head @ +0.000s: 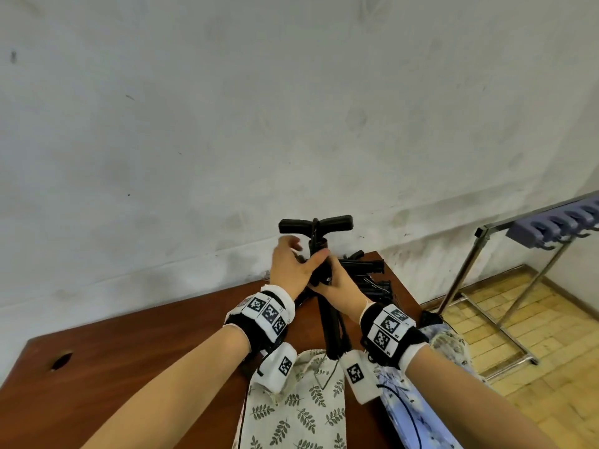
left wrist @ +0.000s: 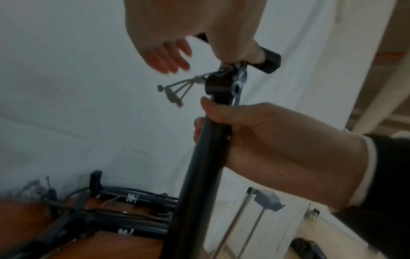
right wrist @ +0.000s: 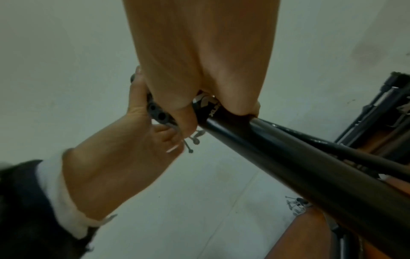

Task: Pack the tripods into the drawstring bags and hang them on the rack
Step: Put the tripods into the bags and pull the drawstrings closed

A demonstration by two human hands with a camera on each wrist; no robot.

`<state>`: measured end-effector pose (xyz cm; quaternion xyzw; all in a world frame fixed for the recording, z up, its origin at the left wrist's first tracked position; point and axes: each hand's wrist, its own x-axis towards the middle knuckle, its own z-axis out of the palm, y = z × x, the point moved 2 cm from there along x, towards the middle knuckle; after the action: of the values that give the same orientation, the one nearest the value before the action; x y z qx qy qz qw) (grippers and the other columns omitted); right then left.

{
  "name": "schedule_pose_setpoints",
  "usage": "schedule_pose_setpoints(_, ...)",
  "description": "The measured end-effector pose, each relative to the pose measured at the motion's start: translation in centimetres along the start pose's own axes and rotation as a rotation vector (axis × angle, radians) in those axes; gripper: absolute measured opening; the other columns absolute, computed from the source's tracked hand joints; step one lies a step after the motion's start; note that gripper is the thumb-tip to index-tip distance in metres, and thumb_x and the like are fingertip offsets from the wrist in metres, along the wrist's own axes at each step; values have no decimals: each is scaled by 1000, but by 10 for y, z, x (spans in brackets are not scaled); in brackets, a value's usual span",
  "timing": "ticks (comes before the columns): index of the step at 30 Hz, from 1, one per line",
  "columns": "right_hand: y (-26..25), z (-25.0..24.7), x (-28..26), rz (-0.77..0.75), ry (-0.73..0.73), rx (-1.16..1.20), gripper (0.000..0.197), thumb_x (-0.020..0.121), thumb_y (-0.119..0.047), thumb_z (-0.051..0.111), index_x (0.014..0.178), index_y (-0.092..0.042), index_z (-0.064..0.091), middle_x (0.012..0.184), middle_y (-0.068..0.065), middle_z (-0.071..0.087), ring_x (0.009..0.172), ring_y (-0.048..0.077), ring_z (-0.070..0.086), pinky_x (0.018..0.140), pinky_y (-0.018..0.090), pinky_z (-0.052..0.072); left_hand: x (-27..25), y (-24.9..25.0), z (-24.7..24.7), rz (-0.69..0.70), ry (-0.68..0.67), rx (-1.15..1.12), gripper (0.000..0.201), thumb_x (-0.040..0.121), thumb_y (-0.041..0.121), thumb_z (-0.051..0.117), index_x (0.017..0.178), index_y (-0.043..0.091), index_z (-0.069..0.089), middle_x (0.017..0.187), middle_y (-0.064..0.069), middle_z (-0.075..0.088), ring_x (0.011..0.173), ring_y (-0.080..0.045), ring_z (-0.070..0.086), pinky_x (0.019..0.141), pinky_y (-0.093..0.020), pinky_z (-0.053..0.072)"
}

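The tripod (head: 327, 296) stands tilted over the middle of the tabletop (head: 136, 345), its feet at the mouth of the leaf-print drawstring bag (head: 298, 406) that lies at the near edge; whether the feet are already inside the mouth cannot be told. The right hand (head: 337, 286) is wrapped round the upper legs just under the head. The left hand (head: 291, 264) sits at the head, thumb pressed against the hub and fingers spread loosely, gripping little, as the left wrist view also shows.

The main risk, as I judge it, is the bag: it lies flat and slack, with nothing holding its mouth wide, so a push down the legs may bunch the cloth or shove the bag toward the near edge instead of filling it. The crossbar handle (head: 316, 223) at the top is wide and may catch the cord when the mouth is drawn closed. More tripods (head: 366, 270) lie piled at the far right corner, just behind the hands, and a swing of the held one could knock them off. A blue floral bag (head: 411, 413) lies beside the first, at the right edge, and the rack (head: 525, 254) stands well apart on the floor.
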<state>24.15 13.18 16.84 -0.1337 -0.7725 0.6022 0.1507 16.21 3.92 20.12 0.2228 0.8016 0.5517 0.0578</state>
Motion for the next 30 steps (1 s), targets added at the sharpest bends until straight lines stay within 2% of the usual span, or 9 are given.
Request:
schedule_pose_setpoints(3,-13,0,-3,-33,-137,-25,58,89,-3,63,139,-8,34,123,0,55,105,-8,54,91,10,46,1,-1,1,-22,-287,-116,29,89,37,61,114,24,56,111,0,64,105,-17,61,93,-30,47)
schedule_pose_setpoints(6,-21,-4,-7,-35,-256,-62,64,92,-3,59,145,-12,25,129,-5,50,117,0,49,96,11,44,-4,2,-9,-108,-445,-267,21,89,30,63,109,24,62,108,-3,68,108,-22,63,95,-35,50)
schedule_pose_setpoints(10,-22,-9,-14,81,-384,31,72,87,4,57,146,-23,27,131,-2,54,117,11,54,88,15,48,-16,-1,-14,-212,-560,-415,43,74,37,67,112,20,56,116,-13,63,111,-29,62,90,-46,53)
schedule_pose_setpoints(12,-19,-8,-17,128,-406,142,75,83,-7,64,146,-30,30,132,-7,54,122,7,52,91,17,44,-18,-1,-16,-214,-549,-460,50,72,39,67,116,18,54,120,-14,61,112,-29,61,92,-47,52)
schedule_pose_setpoints(15,-15,-2,-23,147,-331,100,71,83,-25,73,141,-36,33,131,-13,53,120,1,50,87,14,42,-22,1,-10,-239,-512,-500,47,80,36,62,122,21,48,120,-6,57,119,-27,55,99,-45,47)
schedule_pose_setpoints(18,-10,5,-23,99,-235,152,58,86,-11,69,129,-34,39,119,-18,55,103,-14,56,80,8,45,-27,4,-2,-254,-544,-427,29,93,29,53,121,28,44,115,0,56,118,-22,52,103,-41,44)
schedule_pose_setpoints(21,-9,8,-21,58,-166,164,48,85,-3,68,118,-32,48,110,-13,62,95,-12,61,77,8,47,-28,5,-1,-325,-579,-500,18,97,24,47,107,38,47,111,1,56,109,-13,55,92,-31,48)
schedule_pose_setpoints(26,-5,4,-10,35,14,141,33,78,5,69,101,-18,64,98,3,71,90,14,69,75,23,55,-29,0,0,-304,-642,-421,34,99,25,43,132,24,33,127,0,49,124,-14,44,85,-20,41)
schedule_pose_setpoints(30,-6,5,-2,47,15,114,35,74,9,70,98,-17,67,93,-1,72,84,7,70,71,20,55,-21,-10,-1,-302,-683,-376,55,98,36,43,145,27,16,144,2,40,133,-16,37,96,-28,37)
